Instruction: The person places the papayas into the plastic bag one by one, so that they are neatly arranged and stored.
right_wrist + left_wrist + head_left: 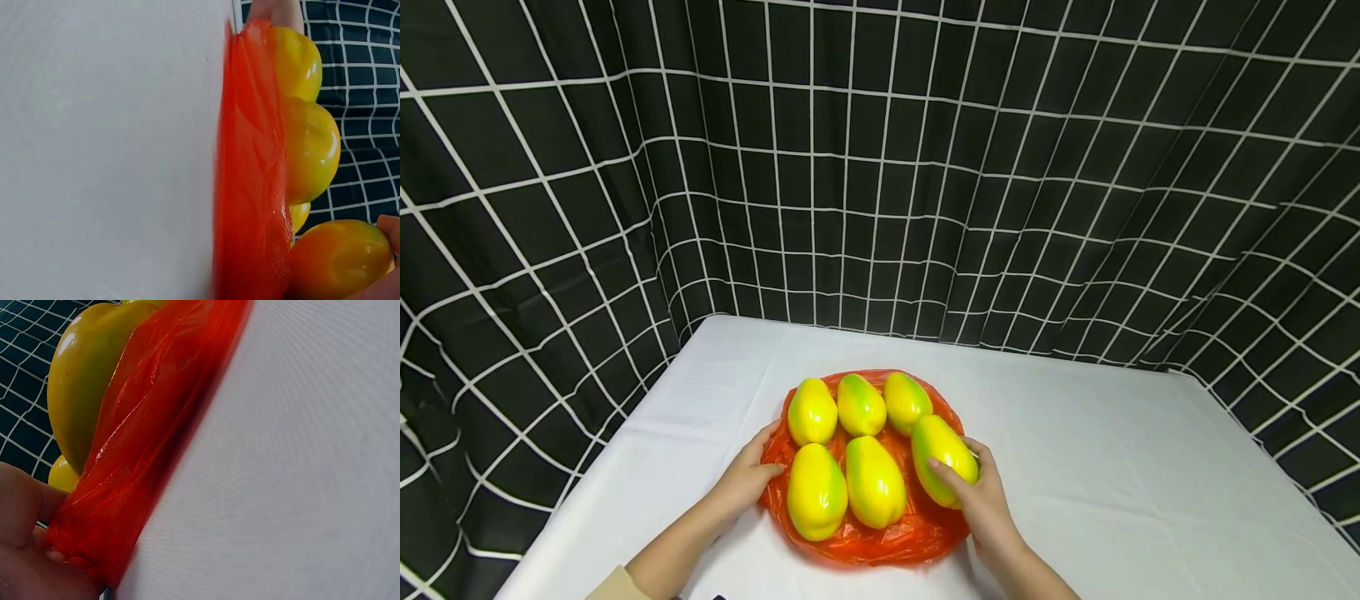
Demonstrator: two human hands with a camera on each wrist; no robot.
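In the head view, shiny yellow-green papayas lie on a red plastic bag (pixel 917 533) spread on the table. A back row of three includes a left papaya (pixel 812 412), and a front papaya (pixel 817 493) lies nearest my left side. My left hand (pixel 747 477) pinches the bag's left edge, its thumb on top; the left wrist view shows the gathered red plastic (pixel 94 550) between thumb and fingers. At the bag's right side, my right hand (pixel 988 500) grips a tilted papaya (pixel 942 454), thumb across its near face. The right wrist view shows this papaya (pixel 337 259) beside the bag's wall.
A white cloth covers the table (pixel 1135 467), which extends to the right of the bag. Black curtains with a white grid (pixel 880 167) surround the back and both sides. A beige sleeve (pixel 617 586) shows at the left forearm.
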